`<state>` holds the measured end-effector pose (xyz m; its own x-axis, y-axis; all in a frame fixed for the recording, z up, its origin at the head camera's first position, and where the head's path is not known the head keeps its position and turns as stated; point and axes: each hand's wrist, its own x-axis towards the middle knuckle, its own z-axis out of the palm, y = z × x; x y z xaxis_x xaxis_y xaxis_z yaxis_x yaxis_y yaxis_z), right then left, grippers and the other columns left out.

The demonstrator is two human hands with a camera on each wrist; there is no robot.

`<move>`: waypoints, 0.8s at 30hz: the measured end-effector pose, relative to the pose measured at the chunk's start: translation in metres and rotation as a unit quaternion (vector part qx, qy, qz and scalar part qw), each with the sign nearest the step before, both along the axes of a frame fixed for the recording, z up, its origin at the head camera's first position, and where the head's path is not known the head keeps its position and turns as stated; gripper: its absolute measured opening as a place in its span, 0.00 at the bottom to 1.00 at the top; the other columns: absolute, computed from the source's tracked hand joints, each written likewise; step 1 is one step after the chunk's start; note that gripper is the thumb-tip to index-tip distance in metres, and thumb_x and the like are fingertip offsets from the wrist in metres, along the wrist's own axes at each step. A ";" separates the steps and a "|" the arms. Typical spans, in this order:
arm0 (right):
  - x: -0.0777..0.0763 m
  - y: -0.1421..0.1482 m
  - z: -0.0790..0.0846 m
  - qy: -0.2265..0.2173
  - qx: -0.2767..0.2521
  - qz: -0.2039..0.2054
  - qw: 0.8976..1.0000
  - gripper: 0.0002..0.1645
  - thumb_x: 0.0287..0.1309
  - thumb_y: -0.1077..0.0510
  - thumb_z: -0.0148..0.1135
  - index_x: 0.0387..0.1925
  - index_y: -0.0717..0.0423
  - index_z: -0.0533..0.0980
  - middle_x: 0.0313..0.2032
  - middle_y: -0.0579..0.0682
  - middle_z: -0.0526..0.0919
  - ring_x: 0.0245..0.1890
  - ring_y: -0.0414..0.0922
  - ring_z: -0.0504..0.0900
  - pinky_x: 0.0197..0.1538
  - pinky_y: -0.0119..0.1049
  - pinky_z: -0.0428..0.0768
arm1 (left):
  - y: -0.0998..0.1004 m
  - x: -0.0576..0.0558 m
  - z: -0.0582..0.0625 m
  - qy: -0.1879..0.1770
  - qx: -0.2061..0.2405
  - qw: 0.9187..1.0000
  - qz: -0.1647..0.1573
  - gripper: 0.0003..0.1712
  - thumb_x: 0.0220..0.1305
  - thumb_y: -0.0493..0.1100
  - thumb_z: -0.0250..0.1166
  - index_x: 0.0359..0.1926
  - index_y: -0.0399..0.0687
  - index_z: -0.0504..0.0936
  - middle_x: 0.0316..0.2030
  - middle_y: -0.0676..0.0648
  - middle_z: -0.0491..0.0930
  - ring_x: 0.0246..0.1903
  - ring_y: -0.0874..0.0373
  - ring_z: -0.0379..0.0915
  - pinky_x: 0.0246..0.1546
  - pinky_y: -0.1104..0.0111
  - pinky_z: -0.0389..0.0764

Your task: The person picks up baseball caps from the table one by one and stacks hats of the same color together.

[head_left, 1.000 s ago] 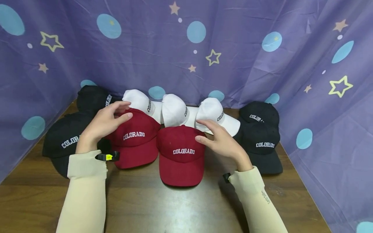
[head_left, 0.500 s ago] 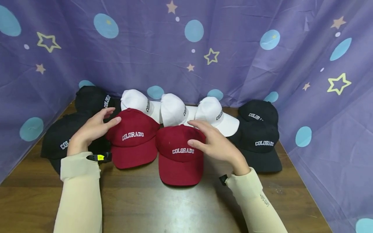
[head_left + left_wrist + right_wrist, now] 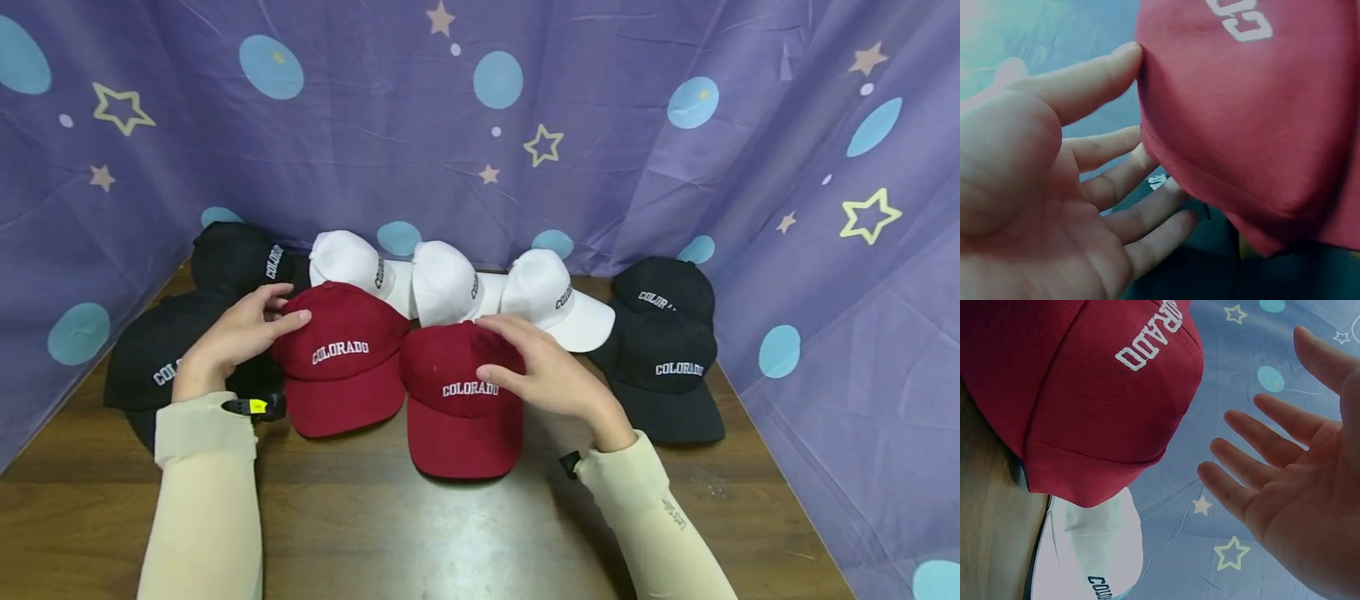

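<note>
Two red baseball caps lettered COLORADO sit side by side, brims toward me. My left hand (image 3: 232,342) is at the left red cap (image 3: 341,371). In the left wrist view its thumb tip meets the edge of the crown, and the loosely spread fingers (image 3: 1132,222) reach behind that cap. My right hand (image 3: 551,375) is at the right side of the right red cap (image 3: 465,429) and overlaps its crown in the head view. The right wrist view shows the hand's fingers (image 3: 1272,434) extended and parted, a small gap away from the red crown (image 3: 1110,419).
Behind the red caps stand three white caps, the left one (image 3: 348,262), middle one (image 3: 442,287) and right one (image 3: 536,287). Black caps flank them at left (image 3: 161,333) and right (image 3: 667,408). A purple curtain (image 3: 600,167) encloses the wooden table (image 3: 360,517).
My left hand has moved left and down, from over the left red cap to its side. My right hand has shifted left to the right red cap. The caps stay essentially in place.
</note>
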<state>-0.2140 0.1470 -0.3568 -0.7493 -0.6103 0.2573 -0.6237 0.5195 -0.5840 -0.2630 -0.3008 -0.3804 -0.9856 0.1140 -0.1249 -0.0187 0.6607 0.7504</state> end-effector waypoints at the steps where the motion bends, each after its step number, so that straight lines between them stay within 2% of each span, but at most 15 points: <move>1: 0.000 0.000 0.000 -0.001 0.001 0.000 1.000 0.40 0.70 0.46 0.70 0.76 0.53 0.69 0.71 0.50 0.74 0.71 0.44 0.71 0.74 0.48 0.71 | 0.000 0.000 0.001 0.000 -0.002 1.000 0.003 0.50 0.78 0.59 0.60 0.82 0.33 0.49 0.71 0.26 0.62 0.65 0.31 0.65 0.59 0.50 0.83; 4: 0.000 -0.001 -0.001 -0.003 0.005 -0.003 1.000 0.40 0.69 0.46 0.70 0.76 0.53 0.69 0.70 0.47 0.74 0.71 0.43 0.71 0.74 0.47 0.71 | -0.002 0.002 0.004 -0.008 -0.002 1.000 0.006 0.48 0.76 0.60 0.63 0.79 0.31 0.56 0.64 0.29 0.69 0.57 0.38 0.72 0.49 0.62 0.85; 6: 0.000 -0.001 -0.002 -0.004 0.008 -0.004 1.000 0.40 0.69 0.47 0.71 0.76 0.53 0.69 0.70 0.47 0.74 0.71 0.43 0.71 0.74 0.47 0.71 | -0.002 0.003 0.005 -0.014 -0.001 1.000 0.005 0.46 0.76 0.60 0.64 0.76 0.31 0.60 0.59 0.32 0.73 0.53 0.42 0.76 0.45 0.66 0.86; 10: -0.001 -0.001 -0.004 -0.003 0.013 -0.003 1.000 0.40 0.69 0.47 0.71 0.76 0.53 0.70 0.70 0.47 0.74 0.70 0.44 0.71 0.74 0.47 0.71 | -0.003 0.005 0.007 -0.014 0.000 1.000 0.000 0.41 0.76 0.57 0.65 0.71 0.31 0.64 0.52 0.36 0.78 0.47 0.47 0.78 0.42 0.68 0.85; 15: -0.001 -0.001 -0.005 -0.003 0.020 -0.005 1.000 0.39 0.69 0.47 0.71 0.76 0.53 0.70 0.70 0.47 0.74 0.70 0.44 0.71 0.74 0.46 0.71 | -0.004 0.005 0.011 -0.012 0.014 1.000 -0.007 0.38 0.76 0.54 0.66 0.70 0.31 0.63 0.48 0.44 0.83 0.45 0.54 0.79 0.43 0.70 0.83; 20: -0.002 -0.002 -0.005 0.001 0.023 -0.003 1.000 0.39 0.70 0.47 0.70 0.76 0.54 0.70 0.70 0.48 0.74 0.70 0.45 0.71 0.74 0.46 0.71 | -0.002 0.009 0.018 -0.007 0.066 0.998 -0.014 0.38 0.75 0.52 0.67 0.72 0.34 0.62 0.42 0.59 0.87 0.40 0.64 0.84 0.44 0.73 0.83; 24: -0.003 -0.002 -0.005 0.002 0.024 -0.001 1.000 0.39 0.70 0.47 0.70 0.76 0.54 0.70 0.69 0.48 0.75 0.70 0.45 0.72 0.74 0.46 0.71 | 0.002 0.017 0.029 0.003 0.117 0.993 -0.027 0.36 0.75 0.49 0.69 0.72 0.37 0.65 0.40 0.64 0.87 0.39 0.63 0.87 0.43 0.71 0.86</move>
<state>-0.2171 0.1448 -0.3622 -0.7501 -0.6197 0.2307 -0.6242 0.5483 -0.5565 -0.2458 -0.2984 -0.3518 -0.9780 0.1916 -0.0831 0.0168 0.4687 0.8832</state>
